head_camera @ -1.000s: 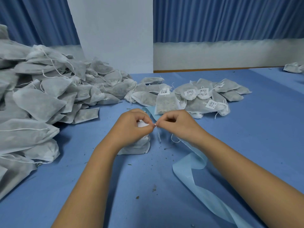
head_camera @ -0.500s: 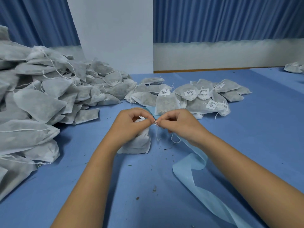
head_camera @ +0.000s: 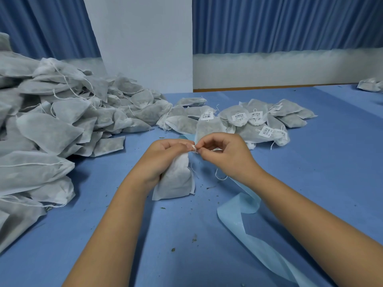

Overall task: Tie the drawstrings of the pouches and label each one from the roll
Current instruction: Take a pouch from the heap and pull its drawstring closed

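Note:
A white fabric pouch point(head_camera: 176, 181) stands upright on the blue table, its gathered neck gripped by my left hand point(head_camera: 163, 158). My right hand point(head_camera: 226, 156) pinches the white drawstring point(head_camera: 194, 149) at the neck, fingertips meeting those of the left. A loose loop of string point(head_camera: 219, 177) hangs below the right hand. A pale blue strip of label backing point(head_camera: 244, 216) curls from under my right wrist toward the front right edge. The label roll itself is not visible.
A big heap of unlabelled grey-white pouches point(head_camera: 51, 129) fills the left side. Labelled pouches with barcode stickers point(head_camera: 255, 123) lie in a group behind my hands. Another pouch point(head_camera: 371, 84) sits far right. Small dark crumbs dot the blue table point(head_camera: 310, 162).
The pouch has gone from lying low under my left hand to standing upright with more of its body showing. Both hands rose slightly and stay pinched together at the neck.

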`<action>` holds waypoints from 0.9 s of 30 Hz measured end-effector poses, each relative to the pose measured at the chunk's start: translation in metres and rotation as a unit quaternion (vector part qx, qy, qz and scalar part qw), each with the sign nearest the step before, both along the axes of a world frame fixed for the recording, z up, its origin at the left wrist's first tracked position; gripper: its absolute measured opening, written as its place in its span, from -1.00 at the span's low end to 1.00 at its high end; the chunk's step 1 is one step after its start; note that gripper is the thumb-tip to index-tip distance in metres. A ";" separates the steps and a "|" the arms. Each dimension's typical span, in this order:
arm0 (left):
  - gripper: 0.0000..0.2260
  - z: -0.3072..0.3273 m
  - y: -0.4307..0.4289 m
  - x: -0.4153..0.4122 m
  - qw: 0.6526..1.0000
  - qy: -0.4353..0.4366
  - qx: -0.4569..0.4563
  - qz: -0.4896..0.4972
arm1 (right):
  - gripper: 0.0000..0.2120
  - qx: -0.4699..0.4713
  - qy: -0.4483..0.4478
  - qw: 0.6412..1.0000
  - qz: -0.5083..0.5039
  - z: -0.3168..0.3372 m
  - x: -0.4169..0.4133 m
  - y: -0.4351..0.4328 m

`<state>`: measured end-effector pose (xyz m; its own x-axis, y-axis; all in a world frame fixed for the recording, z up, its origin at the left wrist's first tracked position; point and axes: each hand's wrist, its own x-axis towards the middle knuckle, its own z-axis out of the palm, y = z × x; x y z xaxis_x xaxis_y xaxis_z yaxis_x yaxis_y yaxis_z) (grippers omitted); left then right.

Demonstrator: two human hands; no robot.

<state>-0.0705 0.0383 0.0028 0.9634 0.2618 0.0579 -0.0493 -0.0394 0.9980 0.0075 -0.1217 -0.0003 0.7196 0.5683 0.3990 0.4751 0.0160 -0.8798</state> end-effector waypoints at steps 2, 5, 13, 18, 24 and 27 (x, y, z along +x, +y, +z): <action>-0.87 0.000 0.001 0.001 1.000 0.007 -0.009 0.011 | -0.80 0.000 0.003 1.000 -0.014 0.000 -0.001 0.000; -0.90 -0.001 0.002 0.001 0.999 0.012 -0.021 0.026 | -0.92 0.003 0.006 1.000 -0.016 -0.001 -0.002 -0.001; -0.93 -0.003 0.003 0.001 0.999 0.011 0.009 0.033 | -0.98 0.000 0.011 0.999 -0.030 -0.003 0.002 -0.001; -0.89 -0.005 0.003 0.000 0.995 0.014 0.103 -0.005 | -0.95 0.018 0.037 0.999 -0.017 -0.001 0.003 -0.001; -0.98 -0.005 -0.004 0.001 0.991 0.022 0.132 -0.025 | -0.89 0.024 0.077 0.997 -0.007 0.001 0.001 0.001; -0.95 -0.004 -0.004 0.000 0.992 0.016 0.125 -0.016 | -0.85 0.045 0.135 0.990 -0.022 0.004 0.002 0.001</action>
<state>-0.0706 0.0347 -0.0010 0.9734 0.2120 0.0866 -0.0233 -0.2845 0.9584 0.0097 -0.1204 0.0040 0.8303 0.5047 0.2365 0.2246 0.0854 -0.9707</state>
